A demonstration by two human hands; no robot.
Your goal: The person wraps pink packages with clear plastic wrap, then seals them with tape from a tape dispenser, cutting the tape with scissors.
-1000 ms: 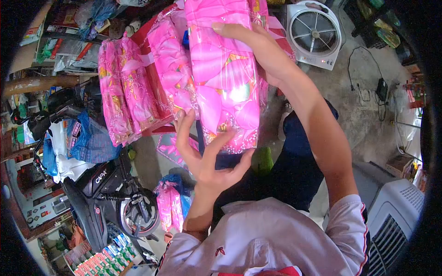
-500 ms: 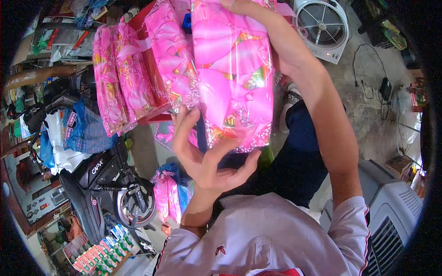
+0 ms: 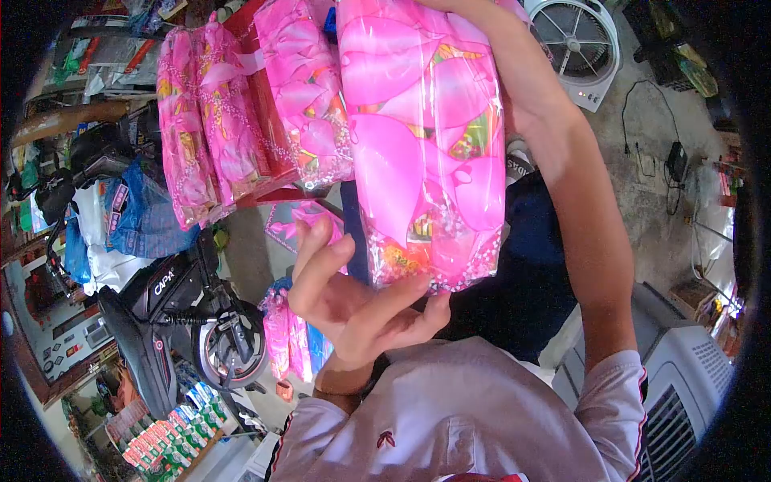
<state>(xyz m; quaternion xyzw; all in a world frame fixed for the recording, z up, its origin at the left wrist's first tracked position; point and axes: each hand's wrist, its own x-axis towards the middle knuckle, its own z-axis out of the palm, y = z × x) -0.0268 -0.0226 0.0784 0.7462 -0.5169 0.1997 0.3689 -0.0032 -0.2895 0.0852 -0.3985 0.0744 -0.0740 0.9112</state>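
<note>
A pink, petal-patterned gift bag (image 3: 426, 161) with colourful packets showing through its shiny clear parts fills the upper middle. My right hand (image 3: 490, 40) is wrapped round its upper right side, its fingertips hidden behind the bag or out of frame. At the lower end of the bag, my left hand (image 3: 361, 309) has the index finger and thumb close together on the bottom edge. Its other fingers are raised and spread. Left of the held bag stand a similar pink bag (image 3: 309, 120) and two slimmer pink bags (image 3: 233, 120) in a red container (image 3: 269, 128).
A parked black motorbike (image 3: 152, 321) with blue plastic bags (image 3: 148, 217) is at the left. More pink bags (image 3: 285, 337) lie below it to the right. A white fan (image 3: 574, 48) stands at the upper right, and a grey air cooler (image 3: 683, 369) at the lower right. A cable (image 3: 650, 88) crosses the floor.
The held bag has shifted down and to the right, closer to my body. My left hand's index fingertip has slid from the bag's face to its bottom edge.
</note>
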